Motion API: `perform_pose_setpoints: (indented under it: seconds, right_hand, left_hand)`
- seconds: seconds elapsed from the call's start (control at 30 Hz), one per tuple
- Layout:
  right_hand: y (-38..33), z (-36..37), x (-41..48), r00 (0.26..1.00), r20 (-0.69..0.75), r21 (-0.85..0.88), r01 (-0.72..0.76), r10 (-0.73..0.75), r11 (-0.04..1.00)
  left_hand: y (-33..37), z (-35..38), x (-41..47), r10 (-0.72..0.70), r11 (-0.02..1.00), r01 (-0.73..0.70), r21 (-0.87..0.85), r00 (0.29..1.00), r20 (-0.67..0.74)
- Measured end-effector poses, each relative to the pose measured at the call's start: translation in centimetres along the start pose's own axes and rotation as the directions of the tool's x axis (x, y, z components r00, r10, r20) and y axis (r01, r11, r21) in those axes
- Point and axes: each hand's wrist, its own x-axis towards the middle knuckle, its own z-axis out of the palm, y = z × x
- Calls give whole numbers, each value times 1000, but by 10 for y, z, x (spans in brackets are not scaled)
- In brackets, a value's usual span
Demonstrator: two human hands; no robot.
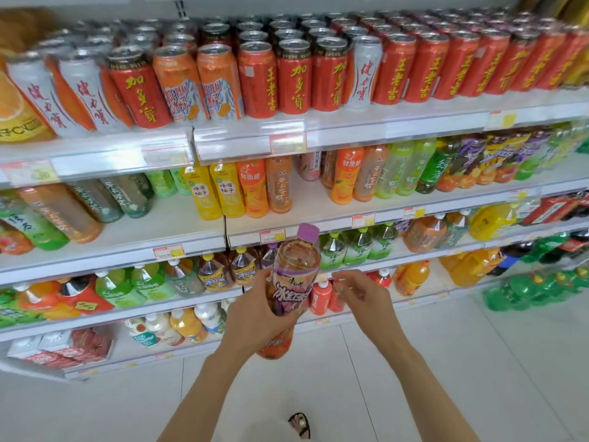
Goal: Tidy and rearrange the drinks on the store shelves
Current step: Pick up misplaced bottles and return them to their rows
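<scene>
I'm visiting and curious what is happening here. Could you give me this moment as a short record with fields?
place: shop aisle facing drink shelves
left hand: grips a bottle round its middle
bottle: purple cap, purple label, orange-brown drink, slightly tilted, held off the shelves
right hand: holds nothing, fingers loosely curled, just right of the bottle
top shelf: cans, mostly red, some white or orange
lower shelves: bottled drinks in rows, with a bare stretch on the second shelf

White cans [41, 97] say 健力寶, red cans [140, 94] 加多寶 or 王老吉, orange cans [178, 87] ICE PEAK. Yellow bottles [202, 193] read 蜂蜜柚子, orange bottles [253, 186] 鲜果橙, and the purple-capped bottle [291, 282] says 冰红茶.
</scene>
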Motion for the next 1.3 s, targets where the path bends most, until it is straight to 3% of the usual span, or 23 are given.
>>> perform_pose_setpoints:
  seconds: [0.23, 0.4, 0.6, 0.9, 1.07, 1.23, 1.3]
  right_hand:
    - [-6, -1, 37, 998, 69, 88, 3, -9, 996]
    - [-16, -18, 55, 979, 197, 202, 13, -53, 979]
    - [-17, -38, 71, 961, 263, 224, 21, -81, 974]
    - [1, -60, 87, 961, 263, 280, 6, -82, 960]
    - [-4, -66, 92, 973, 211, 253, 42, -97, 967]
    - [-8, -68, 104, 990, 88, 218, 92, -114, 972]
    - [-9, -71, 110, 993, 42, 235, 94, -107, 967]
  left_hand:
    - [8, 6, 18, -17, 1000, 17, 2, 999, -43]
    - [19, 21, 26, -63, 998, 60, -29, 995, -81]
    - [47, 43, 38, -87, 995, 83, -47, 991, -106]
    - [79, 70, 54, -51, 999, 52, 5, 997, -60]
    - [78, 81, 64, -49, 997, 46, -67, 998, -42]
    - [75, 57, 81, 40, 981, -9, -196, 987, 158]
    - [67, 40, 90, 54, 976, -15, -218, 984, 171]
